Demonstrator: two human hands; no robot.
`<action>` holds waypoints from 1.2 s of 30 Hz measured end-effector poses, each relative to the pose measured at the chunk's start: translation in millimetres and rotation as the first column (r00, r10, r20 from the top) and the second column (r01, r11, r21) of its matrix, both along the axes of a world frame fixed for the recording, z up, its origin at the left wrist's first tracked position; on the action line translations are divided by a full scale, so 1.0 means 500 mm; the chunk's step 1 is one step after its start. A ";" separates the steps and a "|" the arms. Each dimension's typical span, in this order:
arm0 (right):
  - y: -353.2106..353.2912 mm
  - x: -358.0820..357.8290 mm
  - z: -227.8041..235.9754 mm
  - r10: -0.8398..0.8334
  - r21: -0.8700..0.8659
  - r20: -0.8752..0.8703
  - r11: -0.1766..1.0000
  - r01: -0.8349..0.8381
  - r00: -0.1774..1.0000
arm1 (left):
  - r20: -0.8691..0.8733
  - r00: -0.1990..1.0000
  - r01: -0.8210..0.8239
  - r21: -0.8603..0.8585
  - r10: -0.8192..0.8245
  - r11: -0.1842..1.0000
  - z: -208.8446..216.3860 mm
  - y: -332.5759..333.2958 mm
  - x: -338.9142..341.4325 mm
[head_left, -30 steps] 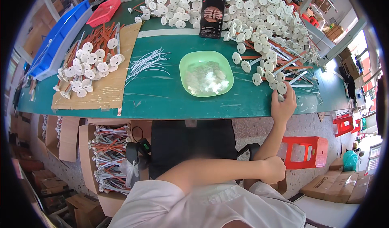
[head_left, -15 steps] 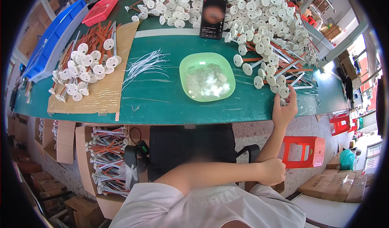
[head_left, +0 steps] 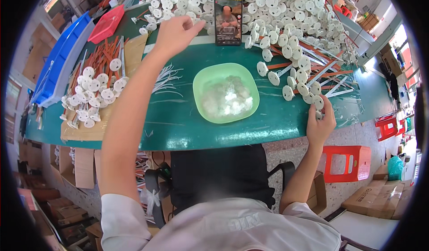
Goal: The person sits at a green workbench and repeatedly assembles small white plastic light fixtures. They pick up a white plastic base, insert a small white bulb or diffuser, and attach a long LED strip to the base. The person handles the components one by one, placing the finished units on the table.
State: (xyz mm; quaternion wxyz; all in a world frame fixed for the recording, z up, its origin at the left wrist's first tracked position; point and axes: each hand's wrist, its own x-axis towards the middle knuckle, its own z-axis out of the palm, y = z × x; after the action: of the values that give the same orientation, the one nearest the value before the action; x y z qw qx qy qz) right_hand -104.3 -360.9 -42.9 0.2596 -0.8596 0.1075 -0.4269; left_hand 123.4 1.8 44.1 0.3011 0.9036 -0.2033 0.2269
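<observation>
My left hand [head_left: 178, 34] is raised over the far middle of the table, left of an upright black phone [head_left: 228, 21] with a lit screen. Its thumb points toward the phone, apart from the partly curled fingers, and nothing shows in it. At the table's right front edge, my right hand [head_left: 321, 123] has thumb and fingers around a white disc-headed piece [head_left: 318, 102] at the near end of a pile. Similar white discs with orange and white strips [head_left: 308, 63] extend behind it. A green bowl [head_left: 196, 88] holding clear, shiny small material sits between my arms.
White thin ties [head_left: 167, 81] lie left of the bowl, partly behind my left forearm. More disc-headed pieces [head_left: 94, 88] rest on cardboard at the left. A red basket [head_left: 107, 24] and blue bin [head_left: 60, 59] stand beyond. A black chair [head_left: 219, 166] and red stool [head_left: 346, 164] are below the table.
My left arm has swung from across my body up and forward to beside the phone, its fist loosening. The phone's screen picture differs. My right hand stays at the same disc pieces; the view has shifted slightly.
</observation>
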 end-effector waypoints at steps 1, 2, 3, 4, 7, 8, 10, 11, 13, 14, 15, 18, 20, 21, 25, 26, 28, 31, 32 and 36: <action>-0.001 0.002 -0.003 0.011 0.006 0.003 1.000 -0.011 1.000 | -0.029 0.999 -0.028 -0.013 0.027 1.000 -0.029 -0.005 0.035; -0.004 0.001 -0.003 0.016 0.007 0.004 1.000 -0.016 1.000 | -0.059 0.997 -0.051 -0.030 0.049 0.998 -0.055 -0.014 0.064; -0.005 0.000 -0.005 0.012 0.010 -0.002 1.000 -0.012 1.000 | -0.080 0.997 -0.026 -0.070 0.020 0.997 -0.085 -0.025 0.084; -0.008 -0.002 -0.006 0.007 0.010 -0.009 1.000 -0.007 1.000 | -0.100 0.995 0.000 -0.114 -0.011 0.994 -0.109 -0.043 0.099; -0.013 -0.008 -0.004 0.003 0.006 -0.024 1.000 -0.003 1.000 | -0.229 0.966 0.070 -0.203 -0.117 0.977 -0.130 -0.067 0.141; -0.013 -0.008 -0.003 0.005 0.006 -0.027 1.000 -0.005 1.000 | -0.281 0.947 0.089 -0.226 -0.153 0.970 -0.131 -0.071 0.150; -0.011 -0.008 -0.003 -0.003 0.014 -0.028 1.000 0.003 1.000 | -0.383 0.907 0.062 -0.287 -0.174 0.956 -0.115 -0.079 0.149; -0.011 -0.009 -0.004 -0.005 0.018 -0.028 1.000 0.006 1.000 | -0.430 0.888 0.004 -0.343 -0.161 0.939 -0.107 -0.082 0.146; -0.011 -0.009 -0.004 0.004 0.022 -0.026 1.000 -0.003 1.000 | -0.455 0.878 -0.061 -0.415 -0.149 0.908 -0.085 -0.085 0.133; -0.010 -0.009 -0.003 0.007 0.023 -0.023 1.000 -0.007 1.000 | -0.435 0.888 -0.063 -0.436 -0.148 0.898 -0.074 -0.083 0.120; -0.009 -0.010 -0.001 -0.007 0.026 -0.036 1.000 0.008 0.999 | -0.410 0.901 -0.066 -0.455 -0.144 0.888 -0.059 -0.078 0.109; -0.008 -0.011 0.001 -0.029 0.030 -0.052 0.999 0.030 0.998 | -0.334 0.936 -0.038 -0.410 -0.111 0.911 -0.030 -0.072 0.100; -0.011 -0.007 -0.005 -0.019 0.025 -0.026 0.999 0.020 0.999 | -0.275 0.958 -0.005 -0.282 -0.076 0.959 -0.025 -0.065 0.091; -0.012 -0.005 -0.005 -0.015 0.021 -0.020 1.000 0.016 1.000 | -0.248 0.967 0.004 -0.211 -0.058 0.978 -0.025 -0.066 0.084; -0.009 0.000 -0.002 0.019 0.000 -0.012 1.000 -0.019 1.000 | -0.189 0.982 -0.011 -0.042 0.003 0.999 -0.043 -0.066 0.081; -0.008 0.002 0.000 0.031 -0.009 -0.014 0.999 -0.031 0.999 | -0.189 0.982 -0.024 -0.033 0.017 0.999 -0.050 -0.061 0.089; -0.012 -0.004 -0.003 0.018 0.005 -0.026 1.000 -0.017 1.000 | -0.062 0.998 0.006 -0.046 -0.009 0.999 -0.022 -0.086 0.050; -0.014 -0.009 -0.002 -0.007 0.017 -0.043 1.000 0.007 0.999 | 0.098 0.987 0.122 0.056 -0.127 0.991 0.047 -0.131 -0.045; -0.012 -0.008 -0.003 -0.011 0.022 -0.048 1.000 0.012 0.999 | 0.190 0.969 0.125 0.164 -0.156 0.979 0.060 -0.143 -0.062; -0.009 -0.005 -0.001 0.007 0.025 -0.002 1.000 -0.007 1.000 | 0.138 0.989 0.031 0.164 -0.054 0.986 0.048 -0.131 -0.003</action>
State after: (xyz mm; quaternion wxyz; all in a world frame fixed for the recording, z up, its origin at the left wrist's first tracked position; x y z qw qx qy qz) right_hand -106.9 -365.2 -43.5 0.2719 -0.8570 0.1100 -0.4236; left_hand 121.7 -63.8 67.9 0.2166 0.9020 -0.2613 0.2667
